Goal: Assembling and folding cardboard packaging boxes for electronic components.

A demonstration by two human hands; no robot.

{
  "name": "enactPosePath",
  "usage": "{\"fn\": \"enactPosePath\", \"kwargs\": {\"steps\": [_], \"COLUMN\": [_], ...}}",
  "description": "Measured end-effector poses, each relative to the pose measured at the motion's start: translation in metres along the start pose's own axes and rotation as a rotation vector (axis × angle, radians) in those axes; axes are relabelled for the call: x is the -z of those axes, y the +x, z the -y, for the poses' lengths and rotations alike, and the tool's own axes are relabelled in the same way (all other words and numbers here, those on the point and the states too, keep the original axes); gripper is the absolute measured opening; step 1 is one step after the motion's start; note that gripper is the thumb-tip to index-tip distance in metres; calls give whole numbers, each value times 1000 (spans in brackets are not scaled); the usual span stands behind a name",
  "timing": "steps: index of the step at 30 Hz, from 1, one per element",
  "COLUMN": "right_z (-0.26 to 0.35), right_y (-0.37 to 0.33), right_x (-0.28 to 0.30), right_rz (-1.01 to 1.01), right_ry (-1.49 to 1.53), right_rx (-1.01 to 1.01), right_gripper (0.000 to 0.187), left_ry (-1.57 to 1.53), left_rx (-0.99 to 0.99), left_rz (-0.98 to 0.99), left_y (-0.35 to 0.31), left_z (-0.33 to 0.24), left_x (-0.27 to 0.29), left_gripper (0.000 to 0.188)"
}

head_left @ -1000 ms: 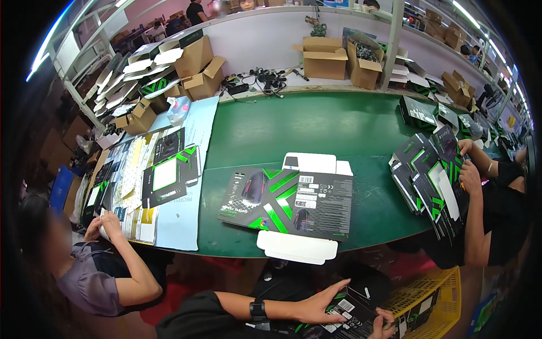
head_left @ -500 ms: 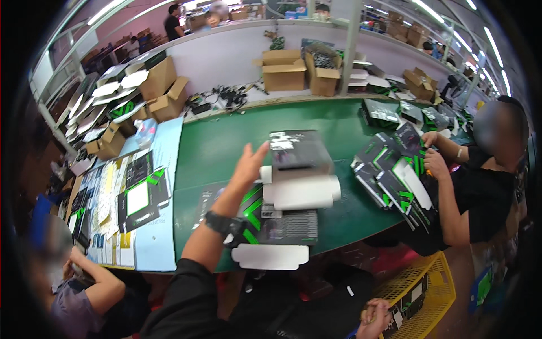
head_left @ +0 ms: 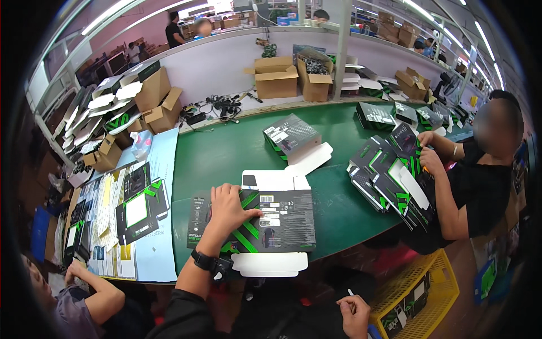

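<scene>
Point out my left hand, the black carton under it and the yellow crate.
Left hand (head_left: 227, 209), head view, back of hand.
Black carton (head_left: 294, 221), head view, printed right panel.
Yellow crate (head_left: 407, 284), head view, perforated wall.

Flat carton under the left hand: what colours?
Carton: black, green-striped, with white flaps; best in the head view.

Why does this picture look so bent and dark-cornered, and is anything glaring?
Head view: a wide fisheye lens, so the green table's front edge curves and the corners go black; head view: ceiling tubes glare white; head view: the left hand and flattened box look fairly sharp.
</scene>
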State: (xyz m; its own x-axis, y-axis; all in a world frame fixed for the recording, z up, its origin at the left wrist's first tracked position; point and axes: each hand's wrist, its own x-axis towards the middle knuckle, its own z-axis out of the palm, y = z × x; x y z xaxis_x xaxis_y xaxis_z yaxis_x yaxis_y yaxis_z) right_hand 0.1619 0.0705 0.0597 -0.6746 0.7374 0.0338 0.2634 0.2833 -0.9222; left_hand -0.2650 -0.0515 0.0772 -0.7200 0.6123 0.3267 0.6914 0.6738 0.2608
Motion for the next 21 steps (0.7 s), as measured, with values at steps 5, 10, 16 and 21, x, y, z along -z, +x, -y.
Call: {"fn": "enactPosePath", "kwargs": {"steps": [5, 10, 16, 21], "right_z": [9, 9, -1, 11], "right_y": [6, 3, -6, -6], "right_x": [-2, -7, -7, 11], "right_rz": [17, 98, 26, -24], "right_ry": [8, -36, -76, -182], "right_rx": [134, 51, 49, 20], "right_gripper": [40, 50, 49, 41], "left_ry": [11, 45, 37, 4], "left_rx": [-46, -54, -86, -194], "left_rz": [-161, -101, -189, -249], "left_y": [5, 14, 7, 4], "left_z": [-15, -7, -8, -51], "left_x": [18, 5, 1, 51], "left_gripper": [84, 83, 81, 76]}}
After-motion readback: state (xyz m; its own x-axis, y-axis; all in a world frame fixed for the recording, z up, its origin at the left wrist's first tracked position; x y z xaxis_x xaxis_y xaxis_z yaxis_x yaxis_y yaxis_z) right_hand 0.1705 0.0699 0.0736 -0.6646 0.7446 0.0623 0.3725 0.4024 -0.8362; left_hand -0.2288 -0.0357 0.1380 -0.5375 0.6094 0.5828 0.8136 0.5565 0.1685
